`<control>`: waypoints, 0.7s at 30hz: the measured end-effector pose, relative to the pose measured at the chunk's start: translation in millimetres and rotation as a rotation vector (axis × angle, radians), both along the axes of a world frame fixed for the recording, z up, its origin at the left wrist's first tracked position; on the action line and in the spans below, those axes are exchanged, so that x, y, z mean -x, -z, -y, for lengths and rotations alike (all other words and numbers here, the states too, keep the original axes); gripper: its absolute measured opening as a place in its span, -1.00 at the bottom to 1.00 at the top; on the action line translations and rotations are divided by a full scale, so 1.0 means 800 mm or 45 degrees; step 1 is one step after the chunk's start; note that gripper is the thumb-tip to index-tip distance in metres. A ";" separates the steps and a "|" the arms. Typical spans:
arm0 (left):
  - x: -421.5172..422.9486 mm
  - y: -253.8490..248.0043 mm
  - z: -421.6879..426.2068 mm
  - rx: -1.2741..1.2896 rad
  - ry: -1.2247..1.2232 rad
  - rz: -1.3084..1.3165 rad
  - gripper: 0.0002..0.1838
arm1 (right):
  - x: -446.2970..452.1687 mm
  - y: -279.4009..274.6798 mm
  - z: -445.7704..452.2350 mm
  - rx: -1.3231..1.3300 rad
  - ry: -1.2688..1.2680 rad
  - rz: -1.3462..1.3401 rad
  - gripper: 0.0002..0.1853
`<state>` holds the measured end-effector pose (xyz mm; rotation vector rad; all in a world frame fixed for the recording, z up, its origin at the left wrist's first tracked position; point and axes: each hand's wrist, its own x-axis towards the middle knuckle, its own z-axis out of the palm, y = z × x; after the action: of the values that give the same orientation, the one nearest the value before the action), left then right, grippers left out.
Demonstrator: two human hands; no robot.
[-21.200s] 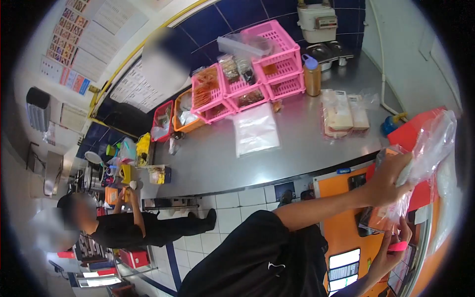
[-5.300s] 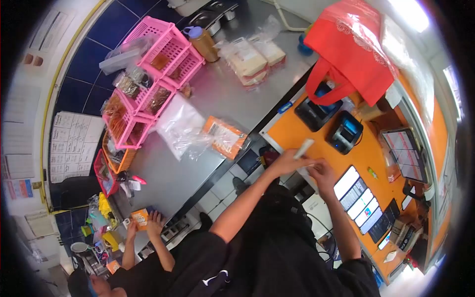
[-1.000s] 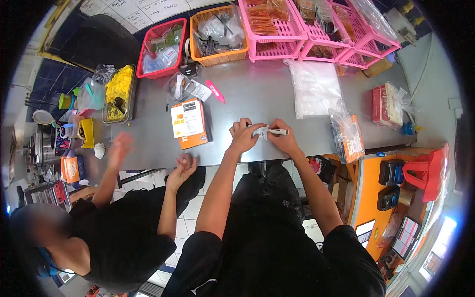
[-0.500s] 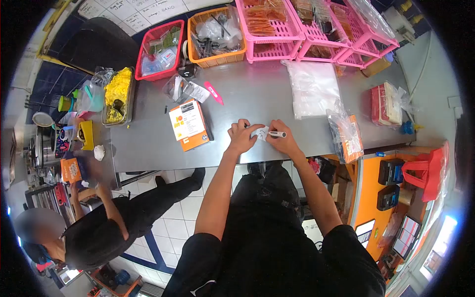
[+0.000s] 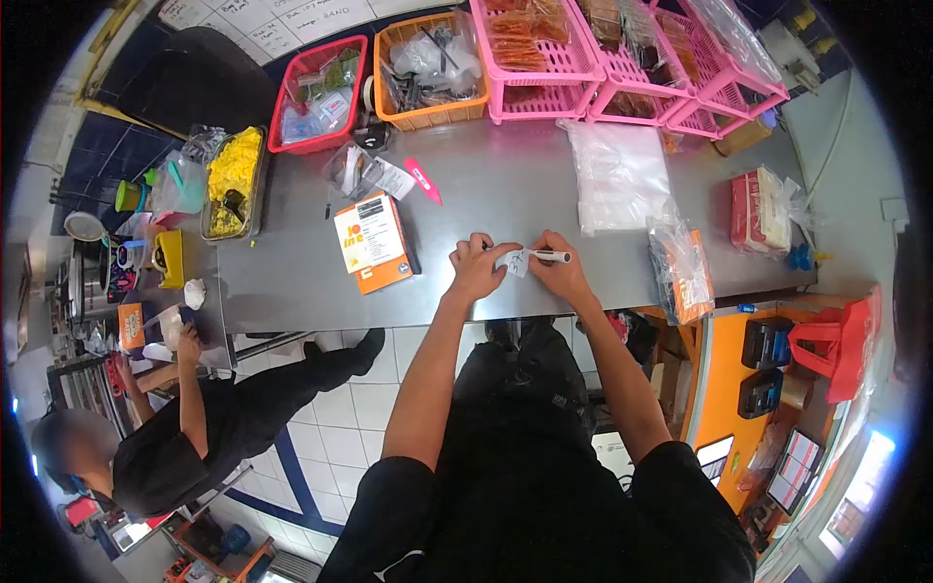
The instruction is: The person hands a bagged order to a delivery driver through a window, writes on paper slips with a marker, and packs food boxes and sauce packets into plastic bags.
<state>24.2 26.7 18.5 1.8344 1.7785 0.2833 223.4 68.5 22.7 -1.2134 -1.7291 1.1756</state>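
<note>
A small white slip of paper (image 5: pixel 515 261) with dark handwriting lies near the front of the steel table. My left hand (image 5: pixel 476 268) grips its left edge, the thumb on the paper and the fingers curled. In my right hand (image 5: pixel 560 272) is a white marker pen (image 5: pixel 551 257), pinched between thumb and fingers at the paper's right side. The pen's tip is too small to tell whether it touches the paper. Left of my hands lies an orange and white box (image 5: pixel 373 243). A pink highlighter (image 5: pixel 423 182) is farther back.
Clear plastic bags (image 5: pixel 622 180) and a wrapped orange box (image 5: pixel 680 272) lie to the right. Pink racks (image 5: pixel 544 73), an orange basket (image 5: pixel 428 115) and a red basket (image 5: pixel 318 143) line the back. Left are a tray of yellow food (image 5: pixel 233 175) and a co-worker (image 5: pixel 175 447).
More dark writing shows on the slip, and my right hand has shifted slightly right with the pen. The co-worker at left has moved, hands now at a pale item by the counter.
</note>
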 end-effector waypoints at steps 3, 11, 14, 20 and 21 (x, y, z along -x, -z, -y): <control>0.000 -0.004 -0.002 0.013 -0.001 -0.001 -0.47 | 0.002 0.002 -0.001 -0.018 0.012 0.011 -0.82; 0.000 -0.005 -0.004 0.055 -0.010 0.018 -0.46 | 0.000 -0.002 -0.002 -0.098 -0.067 0.094 -0.78; -0.001 -0.007 -0.003 0.051 -0.009 0.002 -0.45 | 0.001 0.004 -0.002 -0.078 0.042 0.049 -0.79; 0.000 -0.009 -0.007 0.102 -0.020 0.024 -0.41 | 0.010 -0.013 -0.005 -0.104 -0.071 0.007 -0.81; 0.000 -0.008 -0.007 0.090 -0.018 0.023 -0.41 | 0.009 -0.015 -0.005 -0.111 -0.052 0.050 -0.81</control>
<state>24.5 32.4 24.6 1.7652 1.7674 0.2387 215.8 72.5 34.4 -1.1612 -1.8231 1.0954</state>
